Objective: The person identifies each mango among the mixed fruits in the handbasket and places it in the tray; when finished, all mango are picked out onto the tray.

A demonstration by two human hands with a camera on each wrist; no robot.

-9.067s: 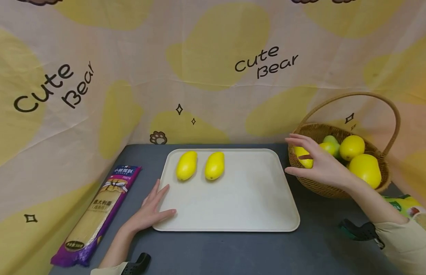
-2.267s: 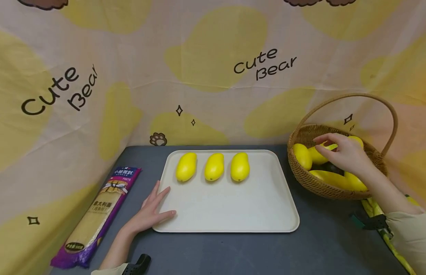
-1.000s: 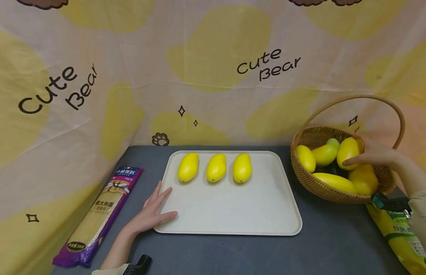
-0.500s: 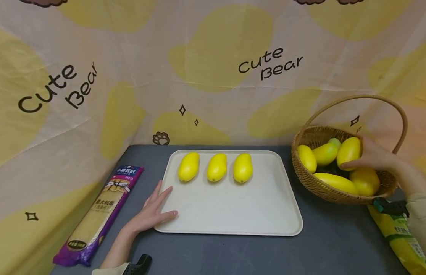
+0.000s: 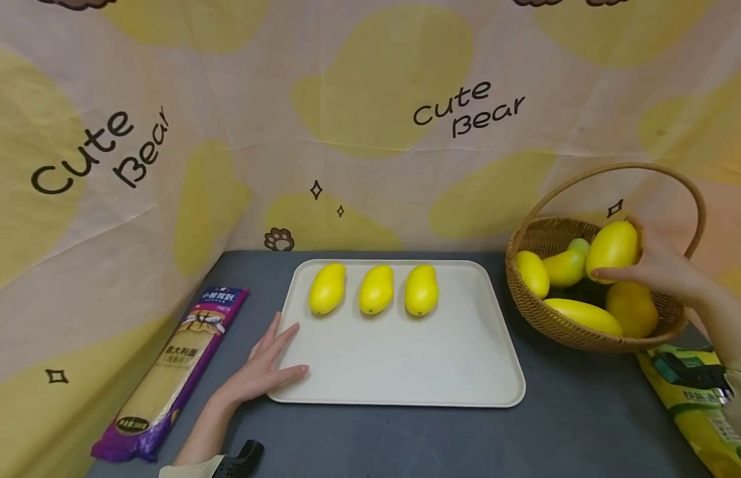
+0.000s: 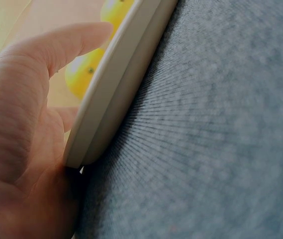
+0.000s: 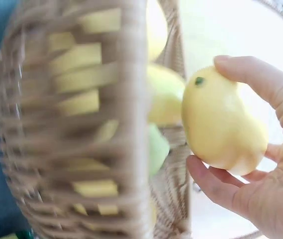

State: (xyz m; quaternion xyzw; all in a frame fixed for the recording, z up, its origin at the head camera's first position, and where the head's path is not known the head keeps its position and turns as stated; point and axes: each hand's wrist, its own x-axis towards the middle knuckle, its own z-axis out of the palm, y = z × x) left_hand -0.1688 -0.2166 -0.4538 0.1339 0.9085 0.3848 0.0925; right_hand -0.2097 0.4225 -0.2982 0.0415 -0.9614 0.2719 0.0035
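My right hand [image 5: 663, 262] grips a yellow mango [image 5: 613, 251] just above the wicker basket [image 5: 562, 332]. In the right wrist view the thumb and fingers pinch the mango [image 7: 223, 122] from both sides, its green stem spot showing. More yellow fruit [image 5: 532, 273] lies in the basket, with a green one [image 5: 578, 246] at the back and something dark beneath. My left hand [image 5: 259, 372] rests with spread, straight fingers on the left rim of the white tray [image 5: 406, 365]. Along the tray's back edge lie three yellow mangoes [image 5: 376, 289] in a row.
A purple pack of pasta [image 5: 173, 372] lies left of the tray. At the right front is a yellow-green bag [image 5: 693, 411], partly under the right forearm. A patterned cloth [image 5: 370, 133] hangs behind the grey table [image 5: 382, 441]. The basket's tall handle [image 5: 621, 166] arches over the fruit.
Between about nine and two seconds ago a third mango came onto the tray. Since then my right hand has taken hold of another mango and raised it slightly. The left hand stays put.
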